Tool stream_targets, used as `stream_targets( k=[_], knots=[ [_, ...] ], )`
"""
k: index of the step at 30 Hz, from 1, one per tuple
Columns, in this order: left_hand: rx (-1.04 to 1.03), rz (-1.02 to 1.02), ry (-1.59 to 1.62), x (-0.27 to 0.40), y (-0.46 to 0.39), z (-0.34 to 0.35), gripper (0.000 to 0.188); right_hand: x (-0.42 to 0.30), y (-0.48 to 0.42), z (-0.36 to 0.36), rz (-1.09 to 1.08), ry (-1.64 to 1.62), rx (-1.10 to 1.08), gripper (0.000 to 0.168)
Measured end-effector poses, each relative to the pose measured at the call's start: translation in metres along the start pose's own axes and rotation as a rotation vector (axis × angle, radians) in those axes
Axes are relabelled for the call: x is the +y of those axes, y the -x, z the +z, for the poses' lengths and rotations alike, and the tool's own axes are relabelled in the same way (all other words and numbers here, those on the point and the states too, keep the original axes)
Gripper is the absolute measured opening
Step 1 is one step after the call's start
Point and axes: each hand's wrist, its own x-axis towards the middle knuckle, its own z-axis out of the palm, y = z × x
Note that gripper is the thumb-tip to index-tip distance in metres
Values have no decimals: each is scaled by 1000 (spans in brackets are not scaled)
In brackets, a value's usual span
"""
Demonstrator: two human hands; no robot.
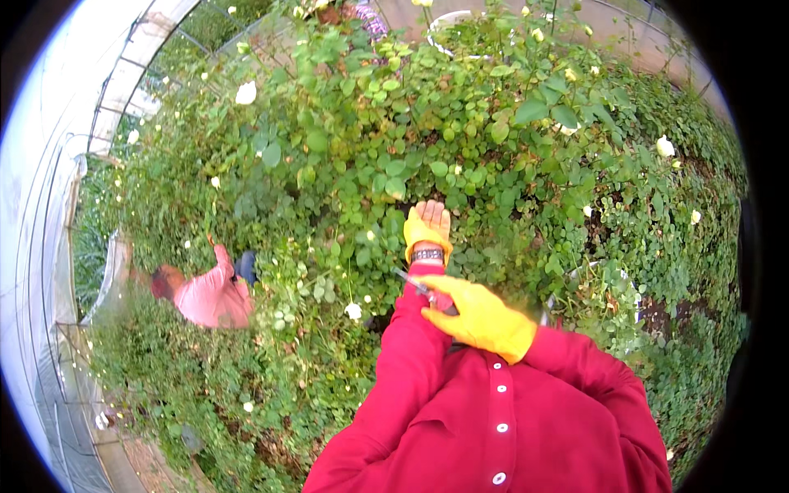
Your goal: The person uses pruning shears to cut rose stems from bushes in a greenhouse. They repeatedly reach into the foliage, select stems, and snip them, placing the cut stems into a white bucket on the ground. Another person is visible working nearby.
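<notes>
My left hand [429, 227] reaches out over the rose bushes [370, 135], holding nothing that I can see. Its fingers are extended close together and bare beyond a yellow glove, and a patterned band circles the wrist. My right hand [481, 314], in a yellow glove, grips a pair of pruning shears [431, 294] with reddish handles. Their metal tip points up and left across my left forearm. A white rose [353, 310] blooms left of the shears, and a small pale bud [370, 235] is left of my left hand.
At left a person in a pink shirt [216, 296] stands among the bushes. A white-rimmed container [635, 296] with foliage is at right, another [453, 17] at the top. Greenhouse plastic sheeting [37, 185] and its frame curve along the left. Rose foliage closely surrounds me.
</notes>
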Motion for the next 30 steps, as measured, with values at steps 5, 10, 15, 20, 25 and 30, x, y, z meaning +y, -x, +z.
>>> stream_targets(
  k=[5,10,15,20,25,30],
  knots=[
    [-468,15,34,71,-50,-73,52,-32,5,-12,-87,-76,-246,58],
    [44,48,-276,75,24,-81,57,11,16,-25,319,-385,83,56],
    [39,-212,-645,49,81,-128,52,71,52,-28,435,-687,454,51],
    [-36,-378,-708,43,81,-204,55,89,79,-23,634,-558,708,29],
    [-208,-454,-899,54,86,-187,52,89,110,6,754,-630,630,30],
    [-178,-441,-988,62,76,-156,45,112,124,23,760,-664,549,43]
  ],
)
